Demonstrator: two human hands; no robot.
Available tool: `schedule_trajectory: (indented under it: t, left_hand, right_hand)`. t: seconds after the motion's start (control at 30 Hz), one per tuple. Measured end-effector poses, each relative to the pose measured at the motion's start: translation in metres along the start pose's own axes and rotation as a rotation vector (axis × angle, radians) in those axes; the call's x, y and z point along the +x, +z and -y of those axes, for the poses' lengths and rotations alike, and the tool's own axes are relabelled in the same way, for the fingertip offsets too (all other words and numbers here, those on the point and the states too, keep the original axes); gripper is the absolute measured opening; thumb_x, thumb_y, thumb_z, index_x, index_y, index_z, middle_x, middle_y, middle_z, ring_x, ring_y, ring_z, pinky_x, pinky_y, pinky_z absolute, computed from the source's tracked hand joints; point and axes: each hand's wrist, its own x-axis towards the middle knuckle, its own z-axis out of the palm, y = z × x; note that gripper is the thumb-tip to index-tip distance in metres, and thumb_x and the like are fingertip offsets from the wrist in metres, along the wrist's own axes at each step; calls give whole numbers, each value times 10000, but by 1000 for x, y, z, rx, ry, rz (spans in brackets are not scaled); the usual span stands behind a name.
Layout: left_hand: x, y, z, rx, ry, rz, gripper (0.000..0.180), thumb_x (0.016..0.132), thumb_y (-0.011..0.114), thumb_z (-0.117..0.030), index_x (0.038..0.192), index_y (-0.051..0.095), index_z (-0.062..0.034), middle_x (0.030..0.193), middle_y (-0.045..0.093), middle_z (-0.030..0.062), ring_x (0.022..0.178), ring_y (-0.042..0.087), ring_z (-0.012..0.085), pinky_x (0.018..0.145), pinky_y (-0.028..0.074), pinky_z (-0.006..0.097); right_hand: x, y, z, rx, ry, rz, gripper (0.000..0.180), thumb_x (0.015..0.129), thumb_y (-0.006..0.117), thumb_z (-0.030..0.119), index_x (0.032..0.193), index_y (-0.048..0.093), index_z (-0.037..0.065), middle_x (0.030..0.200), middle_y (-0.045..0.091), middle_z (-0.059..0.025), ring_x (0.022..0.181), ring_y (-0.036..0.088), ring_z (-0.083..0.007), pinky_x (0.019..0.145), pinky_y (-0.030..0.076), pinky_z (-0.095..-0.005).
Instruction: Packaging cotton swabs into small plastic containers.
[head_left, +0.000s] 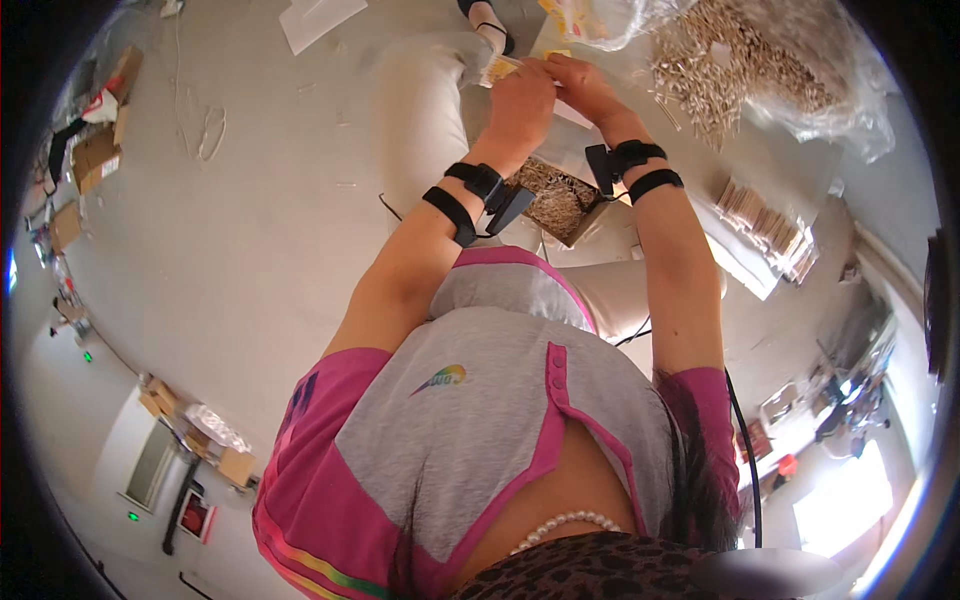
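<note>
Close together at the upper middle, my two hands work at a small clear plastic bag (pixel 496 70) with yellow print. My left hand (pixel 524 104) is closed, its fingers pinching the bag's edge. My right hand (pixel 586 88) is closed too, fingertips meeting the left hand's; whatever it pinches there is hidden. Below my wrists an open cardboard box (pixel 569 239) holds many small brown wooden-looking pieces. To the right of my hands, a large heap of similar small pieces (pixel 705 75) lies on clear plastic sheeting (pixel 868 118).
Stacked flat light-brown pieces (pixel 757 215) lie on white sheets at the right. More yellow-printed packaging (pixel 572 18) sits beyond my right hand. Another person's foot (pixel 490 25) shows at the top. White paper (pixel 318 20) lies on the floor; cardboard boxes (pixel 97 160) line the far left.
</note>
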Motion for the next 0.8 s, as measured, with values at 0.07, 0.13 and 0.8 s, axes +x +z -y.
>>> schedule_trajectory:
  t: [0.07, 0.13, 0.8]
  left_hand:
    - [0, 2, -2, 14, 12, -34, 213, 851, 634, -116, 1028, 630, 1, 844, 680, 130, 772, 713, 289, 635, 575, 394]
    - [0, 5, -2, -3, 86, 25, 629, 729, 725, -130, 1250, 566, 185, 916, 667, 160, 861, 679, 251, 648, 555, 341]
    - [-1, -1, -6, -32, 18, 40, 411, 728, 715, -116, 1089, 660, 71, 917, 683, 144, 851, 683, 260, 635, 546, 354]
  right_hand:
    - [0, -4, -4, 76, 47, 68, 516, 815, 737, 87, 1307, 632, 203, 1012, 654, -92, 930, 658, -340, 789, 548, -427]
    - [2, -7, -5, 150, 100, 129, 536, 819, 731, 68, 1324, 628, 217, 1013, 659, -91, 914, 660, -336, 784, 550, -421]
    - [5, -6, 2, -77, 2, 69, 572, 846, 698, 97, 1381, 589, 269, 918, 623, -61, 835, 669, -302, 726, 552, -403]
